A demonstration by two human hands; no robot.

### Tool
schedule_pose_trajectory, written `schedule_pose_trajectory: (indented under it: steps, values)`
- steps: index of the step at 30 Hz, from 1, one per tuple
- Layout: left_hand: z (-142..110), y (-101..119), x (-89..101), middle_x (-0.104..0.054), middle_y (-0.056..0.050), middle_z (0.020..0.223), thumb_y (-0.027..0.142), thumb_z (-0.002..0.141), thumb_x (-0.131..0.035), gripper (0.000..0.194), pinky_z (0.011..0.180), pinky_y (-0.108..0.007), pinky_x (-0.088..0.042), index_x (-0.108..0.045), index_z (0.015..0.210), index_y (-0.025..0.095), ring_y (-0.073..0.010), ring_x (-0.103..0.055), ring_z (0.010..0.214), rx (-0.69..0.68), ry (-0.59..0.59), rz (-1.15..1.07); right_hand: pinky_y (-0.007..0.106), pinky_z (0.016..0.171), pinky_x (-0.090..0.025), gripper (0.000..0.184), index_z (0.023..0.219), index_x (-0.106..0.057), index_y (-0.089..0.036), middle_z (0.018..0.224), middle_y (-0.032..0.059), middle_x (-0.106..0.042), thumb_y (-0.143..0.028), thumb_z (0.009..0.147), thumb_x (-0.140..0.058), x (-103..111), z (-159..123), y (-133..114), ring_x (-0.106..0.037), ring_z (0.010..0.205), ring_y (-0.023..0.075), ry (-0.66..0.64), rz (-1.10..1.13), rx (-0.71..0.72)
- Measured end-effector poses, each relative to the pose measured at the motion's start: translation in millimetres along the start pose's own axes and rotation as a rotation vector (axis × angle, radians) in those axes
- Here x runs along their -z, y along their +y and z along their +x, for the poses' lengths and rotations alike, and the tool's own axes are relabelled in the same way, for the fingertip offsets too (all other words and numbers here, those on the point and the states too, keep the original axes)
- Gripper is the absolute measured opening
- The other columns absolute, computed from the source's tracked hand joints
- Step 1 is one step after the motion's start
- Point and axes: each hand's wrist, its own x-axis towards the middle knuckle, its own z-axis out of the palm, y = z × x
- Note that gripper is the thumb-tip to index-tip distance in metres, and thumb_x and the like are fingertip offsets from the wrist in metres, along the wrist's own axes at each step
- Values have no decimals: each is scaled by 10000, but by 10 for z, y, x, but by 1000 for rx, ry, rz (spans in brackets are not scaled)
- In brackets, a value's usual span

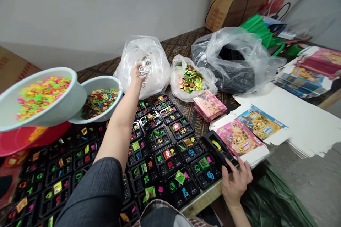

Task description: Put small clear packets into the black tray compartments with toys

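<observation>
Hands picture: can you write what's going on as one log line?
left hand: reaching into white plastic bag, gripping silver packets | right hand: resting open at table edge beside black trays

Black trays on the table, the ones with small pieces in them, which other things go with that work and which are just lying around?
In use:
left hand holding silvery packets at the white bag
black trays
right hand by the tape dispenser

Lying about:
cardboard box
green bag
flat printed cartons

The left arm wears a dark grey finely striped sleeve [96, 191] pushed above the elbow; the right forearm is bare, and a checked plaid garment [160, 207] shows at the chest
</observation>
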Motion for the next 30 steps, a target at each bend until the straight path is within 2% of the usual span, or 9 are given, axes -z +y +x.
schedule_pose_trajectory:
  steps: [6,10,12,14,16,20,23,25,30]
  values:
    - [-717,181,-82,-675,-15,674,172,814,-540,141,839,-290,-559,-627,920,138,-166,-697,743,3,-20,-76,601,1012,-397,294,1018,-714,-172,1281,188,-591,-402,949,-544,-8,7,21,-494,1273,384,52,21,42]
    - [-1308,307,12,-681,-12,660,184,794,-583,186,752,-305,-586,-611,968,125,-161,-679,626,2,-37,-42,557,1000,-438,175,1028,-715,-195,1294,168,-586,-279,906,-623,67,-4,-103,-533,1241,363,166,43,168]
    - [-1663,322,112,-683,-17,660,168,758,-621,224,643,-272,-579,-604,977,122,-160,-668,584,10,-34,-25,529,980,-464,162,1027,-712,-213,1264,154,-598,-260,886,-647,90,13,-280,-570,1187,338,157,116,195]
    - [-2074,275,253,-692,-28,680,141,725,-631,241,517,-220,-532,-605,964,123,-155,-658,559,44,-42,-7,509,962,-488,180,1048,-704,-230,1219,140,-619,-290,895,-630,68,70,-537,-602,1128,305,36,279,149]
    - [-2533,161,428,-710,-40,732,116,695,-619,265,448,-189,-486,-613,959,130,-151,-662,570,101,-63,5,492,957,-510,236,1097,-688,-237,1199,132,-635,-352,915,-592,-14,154,-837,-613,1117,282,-209,534,7]
    - [-3477,-185,809,-738,-52,862,98,634,-603,374,460,-187,-491,-630,1002,157,-172,-694,671,228,-90,12,401,779,-608,449,1164,-632,-260,1214,98,-633,-552,823,-649,-264,207,-1378,-668,1008,241,-825,1138,-602]
    - [-4059,-418,1091,-733,-43,837,118,603,-633,369,449,-197,-485,-629,968,172,-183,-692,666,301,-25,43,329,588,-611,534,1134,-619,-281,1082,43,-673,-604,723,-731,-328,45,-1666,-699,831,200,-1144,1402,-975]
    - [-4338,-518,1282,-718,-30,781,133,581,-665,352,458,-210,-496,-620,928,172,-176,-679,626,301,32,66,287,524,-589,538,1056,-636,-262,912,8,-694,-556,643,-818,-292,-138,-1808,-685,708,168,-1214,1460,-1076]
    - [-4696,-576,1697,-715,-2,824,143,521,-748,432,474,-200,-496,-585,918,195,-149,-671,608,171,78,110,235,493,-534,424,795,-643,-203,620,-33,-635,-428,540,-898,-171,-615,-1986,-605,530,115,-1099,1383,-1085]
